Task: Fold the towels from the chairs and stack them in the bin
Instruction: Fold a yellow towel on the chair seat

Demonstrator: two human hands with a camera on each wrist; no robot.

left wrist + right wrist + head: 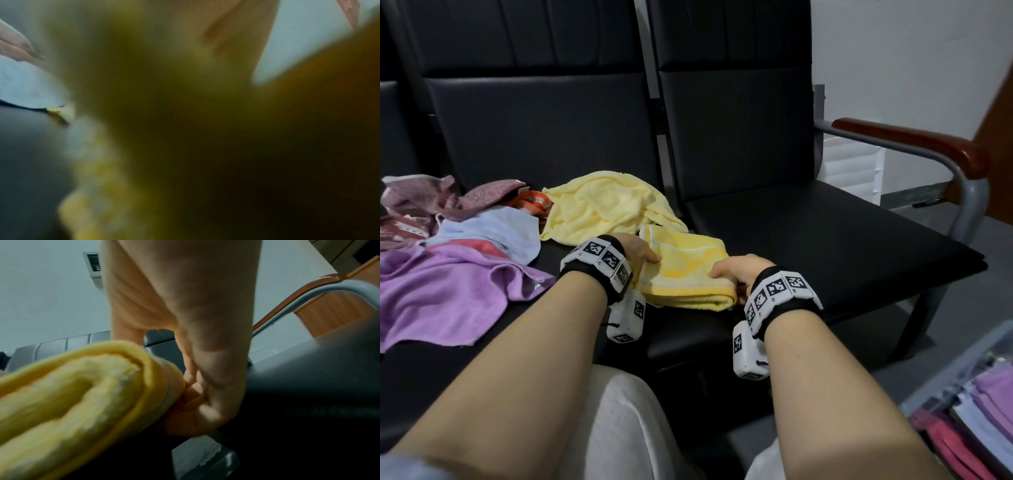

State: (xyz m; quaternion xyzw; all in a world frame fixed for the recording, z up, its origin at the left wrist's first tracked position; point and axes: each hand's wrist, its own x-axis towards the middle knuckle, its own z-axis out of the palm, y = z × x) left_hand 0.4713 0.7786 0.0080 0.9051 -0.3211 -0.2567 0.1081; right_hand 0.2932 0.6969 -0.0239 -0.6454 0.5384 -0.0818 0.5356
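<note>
Chairs (825,222) with black seats serve as the folding surface: unfolded towels (465,240) are heaped on the left seat, while the right seat is left bare as working room up to the armrest (914,144). Across the seam between the seats, the folded yellow towel (688,270) is pinched at both ends, left hand (640,251) and right hand (739,270) with thumbs on top and fingers (193,402) tucked beneath, presumably for lifting flat. Clear passage is judged available toward the bin (962,411) at lower right, where folded towels are stacked.

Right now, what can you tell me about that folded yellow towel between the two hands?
The folded yellow towel is soft terry with a paler woven pattern and a stitched hem. It is folded into a thick, layered rectangle and lies on the black chair seat. The left hand grips its left edge and the right hand its right end.
</note>
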